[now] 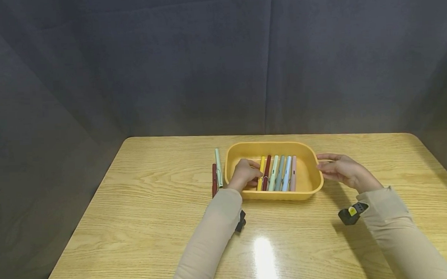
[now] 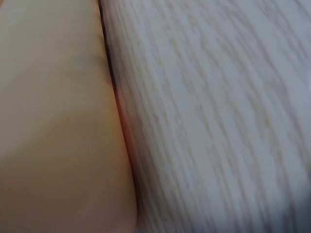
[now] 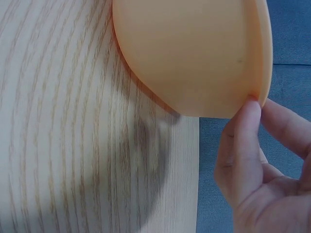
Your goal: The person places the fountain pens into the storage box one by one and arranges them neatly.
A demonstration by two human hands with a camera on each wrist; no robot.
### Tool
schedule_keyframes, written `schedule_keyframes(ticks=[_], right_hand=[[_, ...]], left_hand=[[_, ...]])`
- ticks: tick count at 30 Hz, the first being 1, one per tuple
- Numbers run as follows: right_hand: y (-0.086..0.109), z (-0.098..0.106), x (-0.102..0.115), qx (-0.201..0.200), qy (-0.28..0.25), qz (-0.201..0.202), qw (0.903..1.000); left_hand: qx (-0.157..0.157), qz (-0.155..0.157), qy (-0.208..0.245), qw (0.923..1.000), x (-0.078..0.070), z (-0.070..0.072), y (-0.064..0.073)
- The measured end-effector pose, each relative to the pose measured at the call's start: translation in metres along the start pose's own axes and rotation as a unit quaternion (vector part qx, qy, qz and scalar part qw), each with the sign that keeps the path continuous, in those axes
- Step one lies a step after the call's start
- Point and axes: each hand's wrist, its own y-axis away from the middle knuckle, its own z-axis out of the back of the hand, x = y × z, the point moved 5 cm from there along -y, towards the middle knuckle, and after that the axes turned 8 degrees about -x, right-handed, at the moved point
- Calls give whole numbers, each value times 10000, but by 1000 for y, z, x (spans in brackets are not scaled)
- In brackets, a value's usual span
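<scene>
- Your yellow slim pen [image 1: 263, 162] lies in the yellow-orange, round-cornered plastic tray [image 1: 306, 169], leftmost of a row of six.
- Your left hand [image 1: 244, 172] reaches over the near left part of the rim, fingertips at that pen. Fingers bent; you cannot tell from here whether they grip it.
- Rightward along the row, side by side: dark red pen [image 1: 267, 173], pale green pen [image 1: 273, 172], grey-teal pen [image 1: 280, 172], light blue pen [image 1: 286, 173], pink pen [image 1: 293, 174].
- Your right hand [image 1: 341, 171] pinches the tray's right-end rim between thumb and fingers.
- Outside, just left of the tray: a mint-green clipped pen [image 1: 219, 169] and a maroon pen [image 1: 214, 177], its near end hidden by your left sleeve [image 1: 212, 235].
- All of it sits on the light wood-grain worktop [image 1: 156, 225], toward its far edge.
- Beyond hangs a dark grey-blue cloth curtain [image 1: 190, 74].
</scene>
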Motion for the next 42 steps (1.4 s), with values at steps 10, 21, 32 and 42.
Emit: schedule_keyframes(ticks=[10, 21, 32, 42], right_hand=[[-1, 1, -2, -12, -5, -9, 10000], [-1, -1, 0, -36, 11, 26, 10000], [-1, 0, -1, -25, -35, 50, 10000], [-1, 0, -1, -49, 26, 10, 10000]], left_hand=[[-79, -53, -171, 9998, -1, 0, -1], [-136, 37, -209, 9997, 2, 2, 1], [-215, 3, -154, 9997, 1, 4, 0], [-407, -437, 138, 9981, -7, 9, -1]])
